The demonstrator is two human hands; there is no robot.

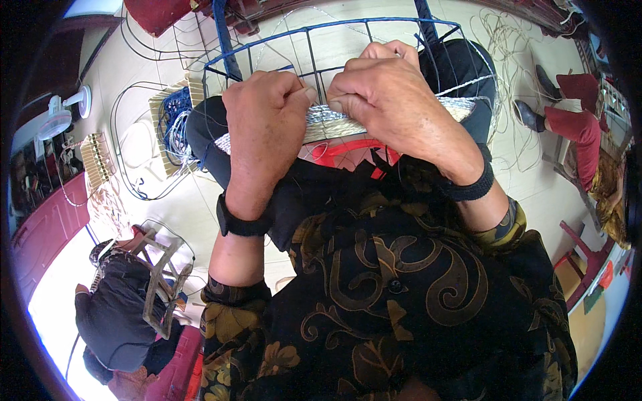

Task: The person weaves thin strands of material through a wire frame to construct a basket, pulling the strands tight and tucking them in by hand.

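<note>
While both fists press together at frame centre, left hand [264, 120] closed, pinching silver-white woven band [328, 120]; right hand [388, 100] closed, gripping same band at its 3 o'clock side. Band runs along lower rim of blue wire frame [321, 47], resting on lap. Red strap [344, 150] just below band, 6 o'clock. Black wristbands on both wrists. Loose cord bundle [175, 123] on floor, 9 o'clock. Seated person [578, 127] at 3 o'clock, another [110, 314] at 8 o'clock.

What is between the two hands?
Just a short bit of the silvery woven band between the left hand and right hand, seen in the head view.
</note>
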